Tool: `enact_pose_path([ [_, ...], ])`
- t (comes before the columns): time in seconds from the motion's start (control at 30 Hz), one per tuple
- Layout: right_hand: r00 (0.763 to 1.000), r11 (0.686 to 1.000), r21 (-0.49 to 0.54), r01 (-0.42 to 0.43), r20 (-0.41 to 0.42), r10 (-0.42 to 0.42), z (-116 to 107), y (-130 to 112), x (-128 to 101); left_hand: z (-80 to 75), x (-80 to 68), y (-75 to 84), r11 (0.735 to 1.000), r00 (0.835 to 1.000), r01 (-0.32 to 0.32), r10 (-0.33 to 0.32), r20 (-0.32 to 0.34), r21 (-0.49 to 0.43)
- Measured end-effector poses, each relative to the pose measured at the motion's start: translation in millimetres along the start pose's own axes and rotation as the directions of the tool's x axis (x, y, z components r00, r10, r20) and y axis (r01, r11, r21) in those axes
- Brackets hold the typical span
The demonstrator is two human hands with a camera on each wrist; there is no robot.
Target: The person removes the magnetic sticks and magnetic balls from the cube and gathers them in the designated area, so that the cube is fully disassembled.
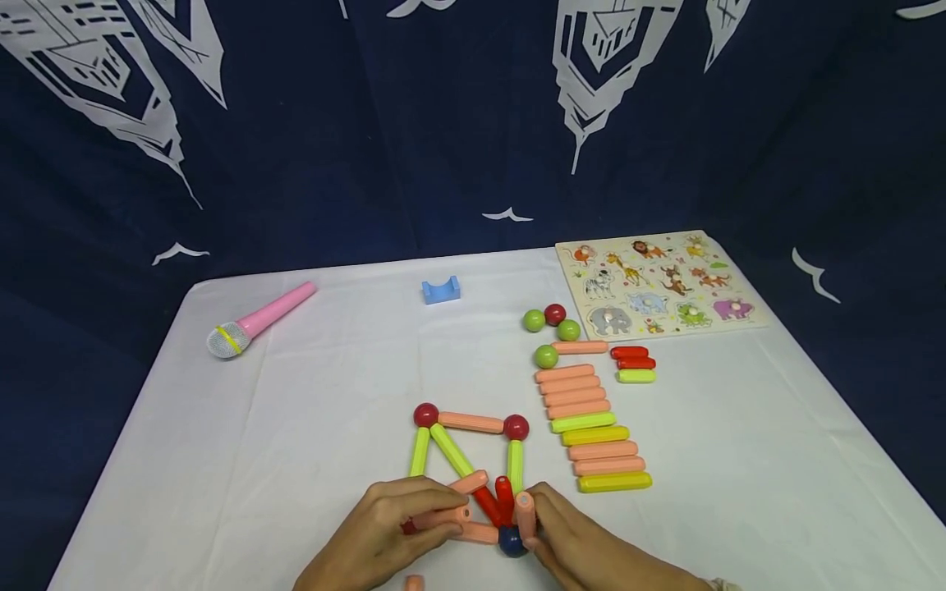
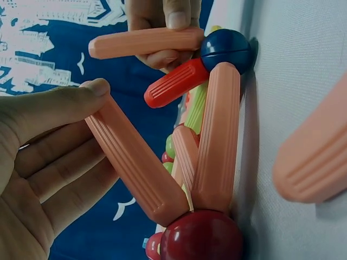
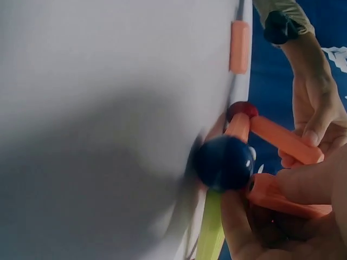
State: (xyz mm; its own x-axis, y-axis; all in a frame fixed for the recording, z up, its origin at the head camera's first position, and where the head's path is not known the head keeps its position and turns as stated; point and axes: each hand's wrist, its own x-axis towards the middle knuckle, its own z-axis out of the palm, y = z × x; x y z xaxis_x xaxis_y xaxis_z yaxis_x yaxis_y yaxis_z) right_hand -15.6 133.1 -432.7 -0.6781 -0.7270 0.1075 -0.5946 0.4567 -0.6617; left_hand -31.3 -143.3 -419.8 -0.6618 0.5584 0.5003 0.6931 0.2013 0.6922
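Observation:
My left hand (image 1: pixel 392 521) pinches the upper end of a peach stick (image 2: pixel 135 162). In the left wrist view that stick slants up from a dark red ball (image 2: pixel 201 238). A second peach stick (image 2: pixel 217 141) runs from this ball to a blue ball (image 1: pixel 512 542). My right hand (image 1: pixel 580 538) grips another peach stick (image 1: pixel 525 515) by the blue ball; whether the two are joined I cannot tell. A red stick (image 1: pixel 504 497) rises from the blue ball. Farther back, two red balls (image 1: pixel 426 414) are linked by a peach stick (image 1: pixel 470 423), with yellow-green sticks (image 1: pixel 516 466) running toward me.
Right of the frame lies a column of peach, green and yellow sticks (image 1: pixel 602 450), with short sticks (image 1: pixel 636 363) and green balls (image 1: pixel 546 356) behind. An animal puzzle board (image 1: pixel 628 287), a blue block (image 1: pixel 441 290) and a pink toy microphone (image 1: pixel 273 312) lie farther back. One peach stick (image 1: pixel 415 583) is near me.

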Motion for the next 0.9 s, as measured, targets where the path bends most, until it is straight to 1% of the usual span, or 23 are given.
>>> enact_pose_path([
  [0.03,0.998,0.999,0.015,-0.048,0.030,0.047,-3,-1,-1,0.1,0.0,0.2,1.000,1.000,0.004,-0.004,0.002,0.004],
  [0.1,0.987,0.987,0.059,-0.149,0.071,0.145,-11,-2,-2,0.3,0.2,0.5,1.000,1.000,0.006,-0.006,0.005,0.011],
  [0.17,0.970,0.967,0.091,-0.237,0.076,0.231,-23,-2,-5,0.4,0.7,1.4,0.999,0.999,0.040,-0.040,0.014,0.004],
  [0.2,0.965,0.961,0.087,-0.262,0.056,0.258,-29,-2,-8,0.4,1.0,1.9,0.998,0.998,0.060,-0.060,0.018,-0.001],
  [0.3,0.968,0.972,0.032,-0.235,-0.083,0.237,-47,4,-19,0.2,1.6,3.5,0.994,0.993,0.112,-0.112,0.028,-0.005],
  [0.37,0.973,0.983,-0.053,-0.176,-0.163,0.166,-59,11,-28,0.0,1.8,4.0,0.992,0.992,0.125,-0.125,0.033,-0.010],
  [0.4,0.973,0.983,-0.110,-0.144,-0.198,0.120,-64,16,-33,0.0,2.0,4.2,0.992,0.992,0.125,-0.125,0.034,-0.010],
  [0.43,0.973,0.981,-0.148,-0.122,-0.214,0.089,-69,20,-38,-0.3,2.1,4.4,0.992,0.991,0.128,-0.128,0.034,-0.008],
  [0.47,0.974,0.978,-0.172,-0.122,-0.211,0.084,-74,24,-42,-0.5,2.0,4.4,0.992,0.992,0.125,-0.125,0.034,-0.008],
  [0.57,0.979,0.963,-0.225,-0.147,-0.174,0.108,-83,36,-54,-0.9,1.9,4.9,0.991,0.991,0.132,-0.131,0.035,-0.016],
  [0.67,0.978,0.957,-0.230,-0.179,-0.147,0.147,-84,46,-64,-1.2,1.5,5.1,0.991,0.990,0.135,-0.135,0.035,-0.018],
  [0.7,0.978,0.955,-0.238,-0.177,-0.154,0.142,-82,50,-66,-1.4,1.5,5.2,0.991,0.990,0.135,-0.135,0.035,-0.019],
  [0.8,0.974,0.948,-0.289,-0.134,-0.215,0.072,-75,58,-71,-1.6,1.6,5.5,0.990,0.990,0.138,-0.137,0.036,-0.026],
  [0.9,0.956,0.917,-0.362,-0.167,-0.286,0.061,-68,61,-72,-1.8,1.9,5.5,0.991,0.990,0.134,-0.133,0.037,-0.030],
])
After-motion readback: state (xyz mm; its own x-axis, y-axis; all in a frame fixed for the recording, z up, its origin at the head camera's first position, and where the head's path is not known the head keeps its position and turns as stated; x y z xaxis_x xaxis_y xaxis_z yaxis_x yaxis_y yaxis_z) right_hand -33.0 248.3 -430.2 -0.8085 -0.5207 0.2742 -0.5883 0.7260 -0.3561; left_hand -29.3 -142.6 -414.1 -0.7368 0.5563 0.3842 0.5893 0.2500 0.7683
